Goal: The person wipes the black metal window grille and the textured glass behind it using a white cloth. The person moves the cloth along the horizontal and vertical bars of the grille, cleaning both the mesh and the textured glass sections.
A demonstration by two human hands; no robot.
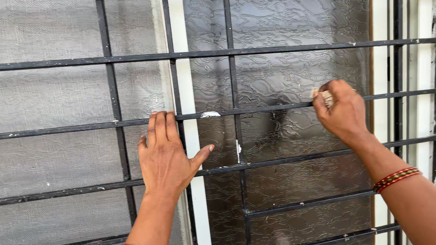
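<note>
Against the black window grille point(272, 161), the left hand point(164, 156) lies flat and empty, fingers spread. Farther right, the right hand point(341, 110) pinches a small pale abrasive scrap point(323, 95) on a bar. White paint flecks point(210, 115) remain; judged partway.

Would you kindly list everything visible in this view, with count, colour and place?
window grille: one, black metal bars with chipped paint, across the whole view
mesh screen: one, grey, behind the bars on the left
textured glass pane: one, dark, behind the bars at centre and right
window frame strip: one, white, upright between screen and glass
small pad: one, pale, on a bar under the right fingers
thread bracelet: one, red and multicoloured, right wrist
left hand: flat, open on the bars
right hand: closed on the pad
</note>
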